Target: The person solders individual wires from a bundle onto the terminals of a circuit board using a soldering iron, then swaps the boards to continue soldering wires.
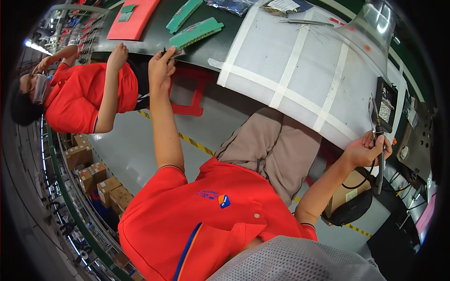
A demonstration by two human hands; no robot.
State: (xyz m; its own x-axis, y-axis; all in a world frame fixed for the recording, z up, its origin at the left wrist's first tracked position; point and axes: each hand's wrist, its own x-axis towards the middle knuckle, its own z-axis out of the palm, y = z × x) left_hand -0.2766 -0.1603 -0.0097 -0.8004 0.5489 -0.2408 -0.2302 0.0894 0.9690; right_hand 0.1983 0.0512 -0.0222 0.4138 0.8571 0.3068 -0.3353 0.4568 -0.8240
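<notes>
At the table's edge, the fingers of my left hand [161, 68] are closed at the near end of a long green circuit board panel [197, 33]. A small dark bit shows between these fingers, too small to name. Beyond lies a second green panel [184, 15]. Far to the right, my right hand [368, 150] is closed around a slim tool with a black cable, which looks like a soldering iron [378, 132]. Thin metal tweezers [372, 110] seem to be in the same grip. A black tray [386, 104] of small shiny parts sits just beyond it.
White sheeting [262, 65] with tape strips covers the worktop before me. On it lie metal tweezers [304, 22], beside a clear hood [370, 28]. A co-worker in a red shirt [89, 96] sits at left, near a pink mat [132, 21]. A red stool [190, 108] stands below.
</notes>
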